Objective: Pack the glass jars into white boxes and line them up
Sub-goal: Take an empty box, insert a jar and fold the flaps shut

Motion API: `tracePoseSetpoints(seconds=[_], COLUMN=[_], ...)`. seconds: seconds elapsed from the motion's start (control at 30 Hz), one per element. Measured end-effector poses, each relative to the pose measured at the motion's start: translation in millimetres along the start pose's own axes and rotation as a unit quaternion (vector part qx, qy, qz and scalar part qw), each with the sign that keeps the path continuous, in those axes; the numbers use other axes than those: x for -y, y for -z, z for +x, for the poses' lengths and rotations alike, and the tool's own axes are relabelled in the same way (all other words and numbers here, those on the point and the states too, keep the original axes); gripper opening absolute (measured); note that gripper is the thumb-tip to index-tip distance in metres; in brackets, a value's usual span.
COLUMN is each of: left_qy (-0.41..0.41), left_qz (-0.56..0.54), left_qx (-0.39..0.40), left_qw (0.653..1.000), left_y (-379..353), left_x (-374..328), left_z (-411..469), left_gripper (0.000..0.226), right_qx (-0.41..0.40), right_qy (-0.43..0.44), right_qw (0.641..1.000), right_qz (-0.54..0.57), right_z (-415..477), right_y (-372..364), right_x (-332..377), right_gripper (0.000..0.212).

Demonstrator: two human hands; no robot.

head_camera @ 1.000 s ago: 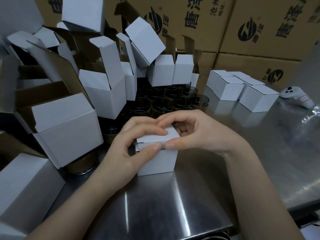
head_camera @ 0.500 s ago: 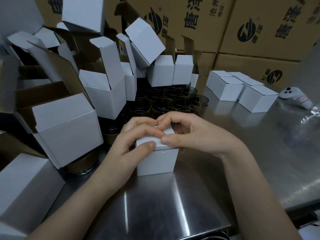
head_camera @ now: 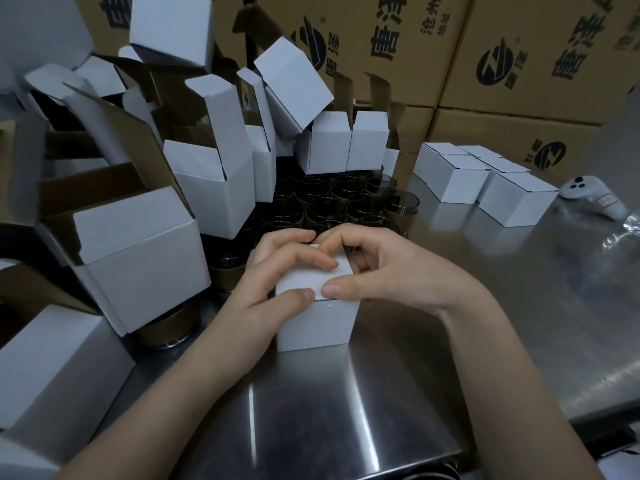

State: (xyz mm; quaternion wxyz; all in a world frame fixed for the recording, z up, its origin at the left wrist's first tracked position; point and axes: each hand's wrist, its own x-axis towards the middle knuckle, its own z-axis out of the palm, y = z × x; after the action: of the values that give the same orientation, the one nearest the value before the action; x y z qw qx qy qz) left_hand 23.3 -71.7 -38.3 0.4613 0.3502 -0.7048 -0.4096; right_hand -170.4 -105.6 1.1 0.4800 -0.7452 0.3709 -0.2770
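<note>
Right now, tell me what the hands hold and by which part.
The left hand and right hand both hold the small white cardboard box by its top, thumbs at the front edge, fingers over it.

A single wide-angle camera, worn on the person's head, looked forward and steeply down from close above a steel table [head_camera: 346, 410]. Both forearms entered from the bottom edge. The left hand [head_camera: 277, 271] and right hand [head_camera: 398, 268] met on a white box [head_camera: 318, 323] near the centre. Stacked brown cartons [head_camera: 519, 74] closed off the far side.
</note>
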Motion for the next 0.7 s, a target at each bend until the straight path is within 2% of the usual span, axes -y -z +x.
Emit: tracePoseSetpoints(seconds=[0.13, 0.3, 0.4, 0.5, 0.57, 0.7], left_qy=[-0.032, -0.035, -0.024, -0.021, -0.028, -0.023], left_qz=[0.001, -0.018, -0.009, -0.046, -0.075, -0.108], left_qx=[-0.003, -0.029, -0.032, -0.038, -0.045, -0.061], left_qw=[0.999, 0.999, 0.999, 0.998, 0.996, 0.992], left_y=[1.8, 0.3, -1.8, -2.1, -1.3, 0.9], left_x=[1.2, 4.3, 5.7, 3.5, 2.1, 1.1], left_z=[0.2, -2.3, -2.2, -1.9, -2.1, -2.5], left_gripper=[0.039, 0.061, 0.064, 0.054, 0.046, 0.041], right_qx=[-0.027, -0.152, -0.165, -0.208, -0.261, -0.321], right_qy=[0.006, 0.013, -0.003, -0.019, -0.005, 0.029], right_qw=[0.999, 0.97, 0.946, 0.937, 0.926, 0.907], right_qz=[-0.043, -0.189, -0.278, -0.279, -0.274, -0.271], right_z=[-4.6, -30.7, -49.1, -53.7, -51.4, -54.8], right_y=[-3.0, -22.2, -46.1, -70.8, -82.2, -81.7], right_x=[8.7, 14.4, 15.5, 14.2, 11.0, 4.3], right_gripper=[0.028, 0.023, 0.047, 0.065, 0.063, 0.043])
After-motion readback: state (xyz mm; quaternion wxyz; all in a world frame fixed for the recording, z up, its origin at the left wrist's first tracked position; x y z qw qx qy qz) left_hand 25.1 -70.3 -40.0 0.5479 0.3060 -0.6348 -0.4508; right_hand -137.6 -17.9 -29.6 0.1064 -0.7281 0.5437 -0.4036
